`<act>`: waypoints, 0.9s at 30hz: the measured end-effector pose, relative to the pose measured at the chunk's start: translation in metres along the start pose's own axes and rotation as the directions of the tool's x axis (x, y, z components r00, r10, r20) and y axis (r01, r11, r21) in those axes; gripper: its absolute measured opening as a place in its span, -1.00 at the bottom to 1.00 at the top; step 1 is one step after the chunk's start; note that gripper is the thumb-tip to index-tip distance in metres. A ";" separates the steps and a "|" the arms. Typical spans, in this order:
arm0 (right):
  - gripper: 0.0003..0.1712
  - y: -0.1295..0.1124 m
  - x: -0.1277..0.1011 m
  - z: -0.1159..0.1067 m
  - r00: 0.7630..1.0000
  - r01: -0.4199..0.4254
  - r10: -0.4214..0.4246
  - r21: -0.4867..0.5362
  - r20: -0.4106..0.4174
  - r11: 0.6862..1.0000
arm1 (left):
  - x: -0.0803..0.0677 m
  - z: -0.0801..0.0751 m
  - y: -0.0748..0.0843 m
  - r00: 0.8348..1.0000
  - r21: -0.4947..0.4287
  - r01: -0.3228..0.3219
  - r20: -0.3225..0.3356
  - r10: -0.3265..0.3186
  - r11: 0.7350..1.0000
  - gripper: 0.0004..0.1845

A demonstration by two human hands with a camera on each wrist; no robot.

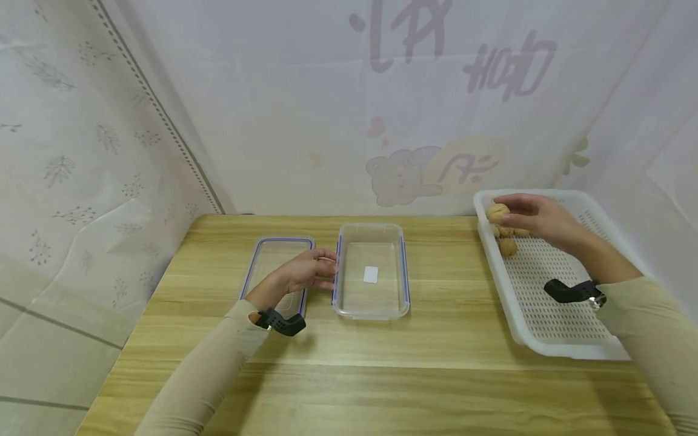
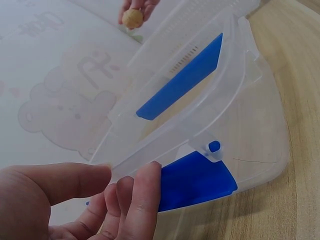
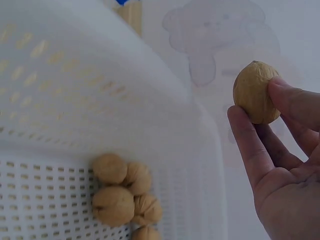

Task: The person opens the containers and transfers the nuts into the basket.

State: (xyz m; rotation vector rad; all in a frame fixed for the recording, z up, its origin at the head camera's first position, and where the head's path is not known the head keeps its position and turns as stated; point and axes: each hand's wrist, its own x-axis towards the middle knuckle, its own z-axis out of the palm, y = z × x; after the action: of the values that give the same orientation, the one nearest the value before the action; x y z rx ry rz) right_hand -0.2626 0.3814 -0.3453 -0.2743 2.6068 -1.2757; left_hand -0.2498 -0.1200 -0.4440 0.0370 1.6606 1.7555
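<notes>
My right hand pinches a walnut between thumb and fingers, at the far left corner of a white perforated basket. More walnuts lie together on the basket's floor below that hand. My left hand rests its loosely extended fingers against the left side of a clear plastic box, by a blue latch strip. The box stands upright with its top uncovered. A white label shows on its base.
A clear lid with a blue seal lies left of the box, partly beneath my left hand and wrist. Wood-grain table surface lies between box and basket. A printed white curtain hangs behind the table's back edge.
</notes>
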 end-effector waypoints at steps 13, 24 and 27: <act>-0.41 0.053 -0.003 -0.019 0.999 0.000 0.004 0.063 -0.054 0.998 | 0.000 0.001 0.000 1.000 0.005 0.001 0.005 -0.001 1.000 -0.65; -0.28 0.080 -0.009 -0.031 0.991 -0.134 0.135 -0.166 -0.005 0.977 | 0.001 0.001 -0.001 1.000 0.011 -0.001 0.009 0.001 1.000 -0.65; -0.28 0.087 -0.009 -0.033 0.987 -0.154 0.160 -0.192 0.018 0.969 | 0.001 0.001 -0.001 1.000 0.002 0.005 0.001 -0.005 1.000 -0.66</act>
State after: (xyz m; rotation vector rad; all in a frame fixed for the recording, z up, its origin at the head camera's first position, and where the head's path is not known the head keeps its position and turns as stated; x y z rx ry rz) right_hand -0.2689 0.4608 -0.3934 -0.1158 2.6643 -0.9641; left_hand -0.2492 -0.1185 -0.4453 0.0345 1.6608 1.7494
